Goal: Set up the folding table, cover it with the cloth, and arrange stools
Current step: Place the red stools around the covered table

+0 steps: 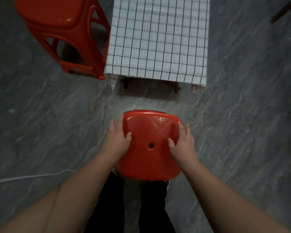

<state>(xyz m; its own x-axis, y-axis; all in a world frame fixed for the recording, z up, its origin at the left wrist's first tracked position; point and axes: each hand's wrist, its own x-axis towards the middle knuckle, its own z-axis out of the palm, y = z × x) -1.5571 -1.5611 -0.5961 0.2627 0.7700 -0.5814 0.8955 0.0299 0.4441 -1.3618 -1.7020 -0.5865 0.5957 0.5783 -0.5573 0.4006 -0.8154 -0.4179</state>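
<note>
A red plastic stool (149, 158) with a small hole in its seat is right below me, short of the table's near end. My left hand (117, 140) grips the seat's left edge, thumb on top and fingers over the side. My right hand (183, 140) grips the right edge the same way. The folding table (176, 87) stands ahead under a white cloth with a black grid (158, 39); only its dark legs show below the hem. A second red stool (64, 32) stands upright at the table's left side.
Grey marbled floor (49, 115) lies all around. A white cable (23, 178) runs along the floor at the lower left. A thin dark line (104, 115) crosses the floor near the table's left corner. Dark furniture (284, 10) shows at the top right. My legs are under the held stool.
</note>
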